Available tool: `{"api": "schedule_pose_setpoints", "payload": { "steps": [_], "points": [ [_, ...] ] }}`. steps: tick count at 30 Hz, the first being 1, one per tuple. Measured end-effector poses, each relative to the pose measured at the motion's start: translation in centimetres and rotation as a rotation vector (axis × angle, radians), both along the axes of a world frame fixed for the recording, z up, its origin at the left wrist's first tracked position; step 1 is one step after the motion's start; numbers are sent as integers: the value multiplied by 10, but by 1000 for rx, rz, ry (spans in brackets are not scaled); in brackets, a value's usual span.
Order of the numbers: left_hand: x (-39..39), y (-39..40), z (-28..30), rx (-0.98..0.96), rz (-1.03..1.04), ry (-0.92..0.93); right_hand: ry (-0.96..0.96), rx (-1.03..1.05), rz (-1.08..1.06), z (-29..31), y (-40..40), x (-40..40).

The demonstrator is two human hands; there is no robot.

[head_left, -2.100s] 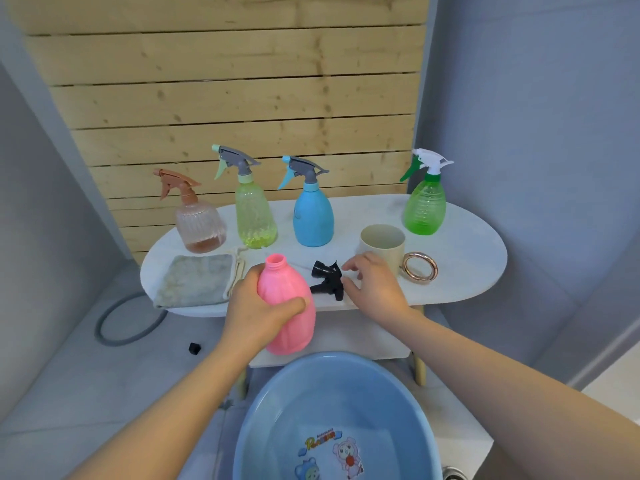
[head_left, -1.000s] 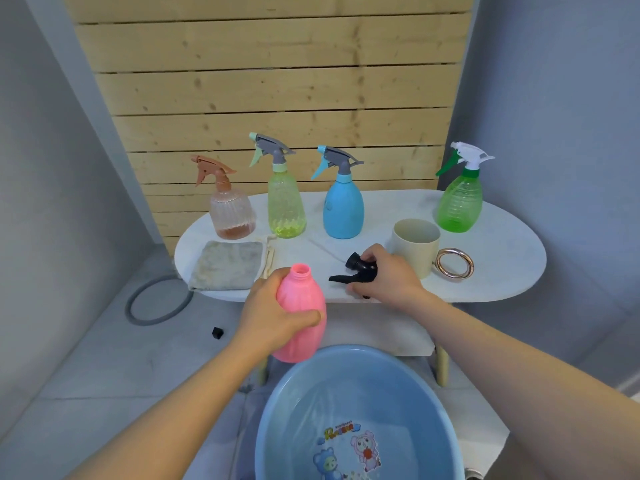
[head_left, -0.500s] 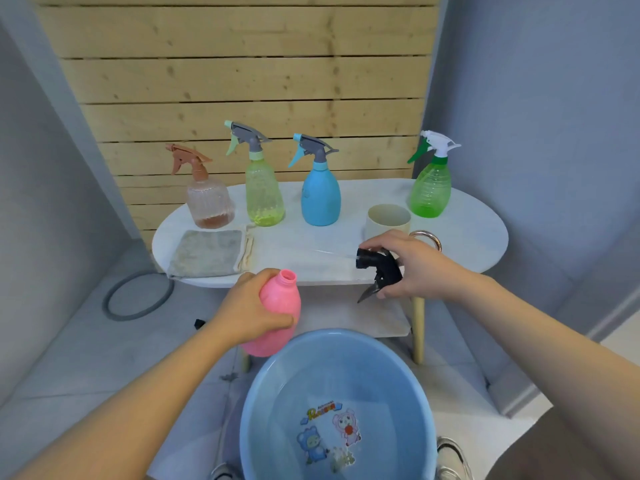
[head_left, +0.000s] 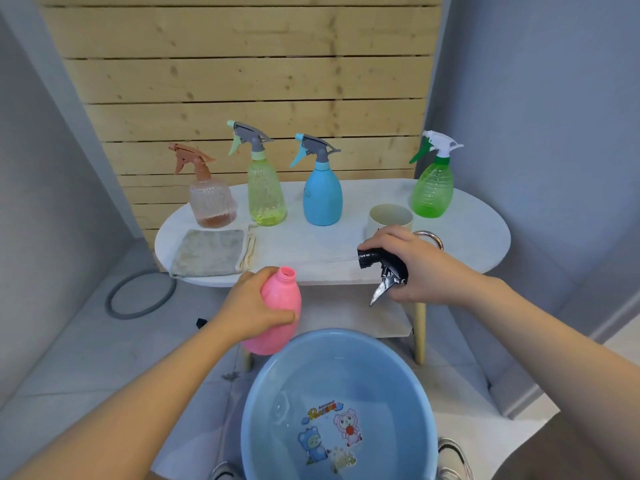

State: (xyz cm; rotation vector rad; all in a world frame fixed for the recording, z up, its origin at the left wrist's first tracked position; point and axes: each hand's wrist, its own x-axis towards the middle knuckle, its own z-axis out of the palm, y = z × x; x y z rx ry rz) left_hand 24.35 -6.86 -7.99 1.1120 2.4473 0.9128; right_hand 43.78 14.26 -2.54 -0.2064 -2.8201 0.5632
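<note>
Pink bottle [head_left: 280, 313]: opaque plastic, matt, faintly grainy.
Sprayer [head_left: 384, 266]: black plastic with a slight sheen.
Basin [head_left: 398, 375]: smooth, glossy light-blue plastic, with printed cartoon figures inside.
Cloth [head_left: 207, 252]: grey nubby fabric on the bench, with pale stringy edging.
Bench [head_left: 467, 237]: white matt top, faintly marbled.
Ring [head_left: 433, 237]: shiny metal, on the bench.
Cup [head_left: 388, 220]: cream, matt.
Ribbed bottle [head_left: 211, 202]: clear and glossy; glass or plastic, cannot tell.
Lime bottle [head_left: 266, 199]: translucent dimpled plastic.
Green bottle [head_left: 433, 192]: translucent ridged plastic.
Blue bottle [head_left: 322, 199]: opaque, smooth plastic.
Wall [head_left: 242, 81]: behind the bench, bare pale wood planks with knots.
</note>
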Motion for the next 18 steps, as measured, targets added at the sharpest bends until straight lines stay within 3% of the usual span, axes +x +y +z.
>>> {"api": "schedule_pose_setpoints", "payload": {
  "steps": [18],
  "points": [
    [-1, 3, -2, 0, -2, -42, -71, 22, -1, 5, 1, 9]
  ]
}}
